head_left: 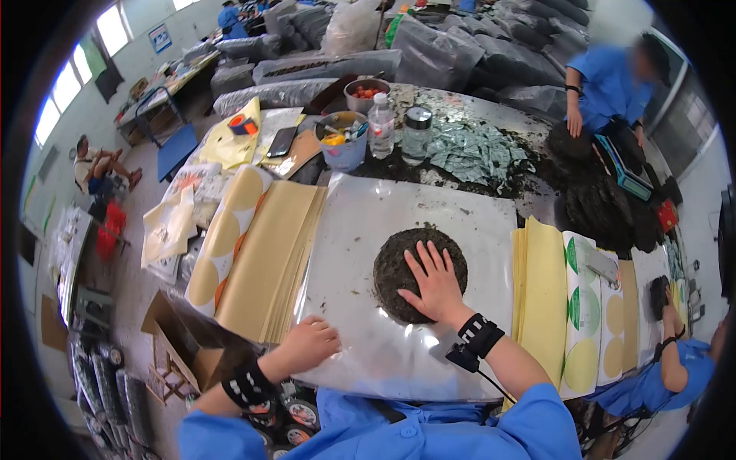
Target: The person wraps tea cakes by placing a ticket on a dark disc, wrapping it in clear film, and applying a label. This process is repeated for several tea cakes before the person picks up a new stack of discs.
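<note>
A round, dark, flat cake of pressed material [389,285] lies on a white sheet [353,230] at the middle of the table. My right hand [435,284] rests on top of it with the fingers spread. My left hand [308,345] is at the sheet's lower left edge, apart from the cake, with its fingers curled; whether they hold anything is too small to tell. Small dark crumbs lie on the sheet. To the left is a stack of brown paper [272,261]; to the right, a stack of yellow paper [543,291].
Behind the sheet stand a bucket [343,153], a bottle [381,126], a jar [416,138] and a red-filled bowl [366,93]. A phone [282,142] lies at the left. Co-workers in blue [613,84] are at the right; an open box [188,353] stands lower left.
</note>
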`<control>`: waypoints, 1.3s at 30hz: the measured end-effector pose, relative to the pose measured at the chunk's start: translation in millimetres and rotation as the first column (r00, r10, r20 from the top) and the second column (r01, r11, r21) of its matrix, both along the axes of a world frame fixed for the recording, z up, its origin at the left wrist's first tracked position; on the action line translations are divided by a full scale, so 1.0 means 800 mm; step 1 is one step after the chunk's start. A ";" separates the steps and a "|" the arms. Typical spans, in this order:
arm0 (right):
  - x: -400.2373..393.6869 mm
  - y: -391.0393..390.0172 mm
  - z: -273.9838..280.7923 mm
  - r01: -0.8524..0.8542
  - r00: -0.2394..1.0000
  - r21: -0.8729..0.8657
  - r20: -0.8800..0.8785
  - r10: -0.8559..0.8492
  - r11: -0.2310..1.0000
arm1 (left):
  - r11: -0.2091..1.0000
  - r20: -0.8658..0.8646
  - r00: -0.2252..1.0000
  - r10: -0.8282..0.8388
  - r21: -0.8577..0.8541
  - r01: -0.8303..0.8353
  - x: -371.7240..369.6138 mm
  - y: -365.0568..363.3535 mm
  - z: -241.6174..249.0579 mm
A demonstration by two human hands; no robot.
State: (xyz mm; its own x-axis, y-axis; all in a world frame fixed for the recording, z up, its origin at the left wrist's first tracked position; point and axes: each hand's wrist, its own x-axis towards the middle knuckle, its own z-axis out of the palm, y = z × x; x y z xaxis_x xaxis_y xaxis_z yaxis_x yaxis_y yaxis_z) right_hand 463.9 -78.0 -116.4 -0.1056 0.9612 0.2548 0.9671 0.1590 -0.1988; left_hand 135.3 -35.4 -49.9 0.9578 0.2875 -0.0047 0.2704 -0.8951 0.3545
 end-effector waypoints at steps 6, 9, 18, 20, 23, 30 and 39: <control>-0.005 -0.002 0.004 0.024 0.999 -0.033 0.023 -0.024 0.999 | 0.897 0.428 0.811 0.399 0.002 -0.442 0.100 0.005 -0.048; 0.010 0.000 -0.017 -0.019 0.993 -0.015 -0.118 0.017 1.000 | 0.942 0.357 0.887 0.294 0.047 -0.331 0.200 -0.010 -0.059; 0.059 -0.198 0.065 0.324 0.944 -0.347 0.052 -0.326 0.880 | 0.925 0.490 0.800 0.345 -0.033 -0.378 0.228 -0.011 -0.110; 0.067 -0.202 0.123 0.230 0.939 -0.547 -0.093 -0.331 0.805 | 0.926 0.507 0.788 0.349 -0.058 -0.373 0.233 -0.010 -0.111; -0.007 -0.207 0.187 -0.267 0.936 0.383 -0.117 0.333 0.884 | 0.923 0.499 0.795 0.346 -0.030 -0.383 0.223 -0.019 -0.109; 0.007 -0.166 -0.019 0.434 0.860 -0.042 -0.278 -0.427 0.900 | 0.903 0.481 0.766 0.427 -0.187 -0.386 0.226 -0.009 -0.114; -0.027 -0.053 -0.014 0.407 0.665 -0.006 -0.684 -0.300 0.914 | 0.825 0.462 0.685 0.563 -0.268 -0.497 0.225 -0.021 -0.086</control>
State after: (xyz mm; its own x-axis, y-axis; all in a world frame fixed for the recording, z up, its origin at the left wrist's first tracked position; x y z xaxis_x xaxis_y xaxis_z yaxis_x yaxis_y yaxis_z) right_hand 442.3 -120.7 -127.7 0.4803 0.8401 0.2522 0.5828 -0.0908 -0.8075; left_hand 315.6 -52.2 -118.8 0.5157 0.7766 0.3619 0.4417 -0.6029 0.6644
